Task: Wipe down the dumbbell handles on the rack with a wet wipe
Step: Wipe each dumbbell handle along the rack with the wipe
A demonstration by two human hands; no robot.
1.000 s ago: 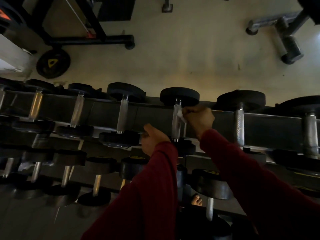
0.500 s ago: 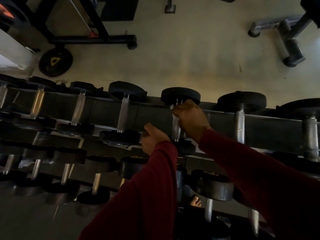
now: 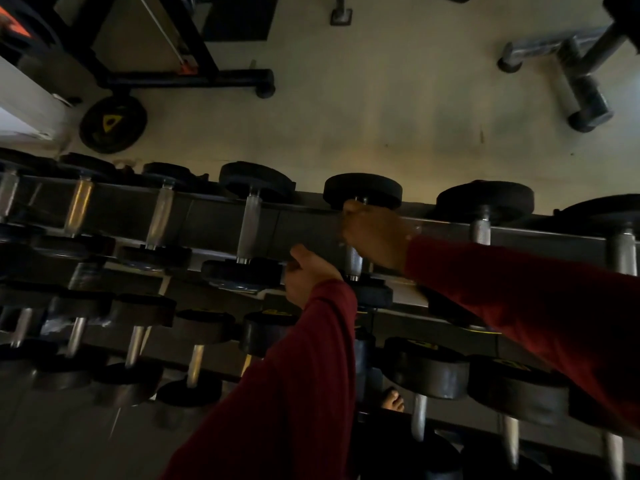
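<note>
A dark rack (image 3: 214, 223) holds rows of dumbbells with black heads and steel handles. My right hand (image 3: 374, 233) grips the upper end of one top-row dumbbell handle (image 3: 354, 263), right under its far head (image 3: 363, 190). The wet wipe is hidden inside that hand. My left hand (image 3: 310, 273) curls over the rack's front rail, beside the near head (image 3: 242, 273) of the neighbouring dumbbell. Only the knurled lower part of the gripped handle shows below my right hand.
More top-row handles stand to the left (image 3: 251, 230) and right (image 3: 479, 230). Lower tiers carry bigger dumbbells (image 3: 426, 368). On the floor beyond lie a weight plate (image 3: 112, 124), a black machine base (image 3: 187, 77) and a bench frame (image 3: 571, 81). A bare foot (image 3: 393, 400) shows under the rack.
My right hand has slid along the handle from its middle to the far head, and the white wipe that showed earlier is now covered. My left hand has stayed put.
</note>
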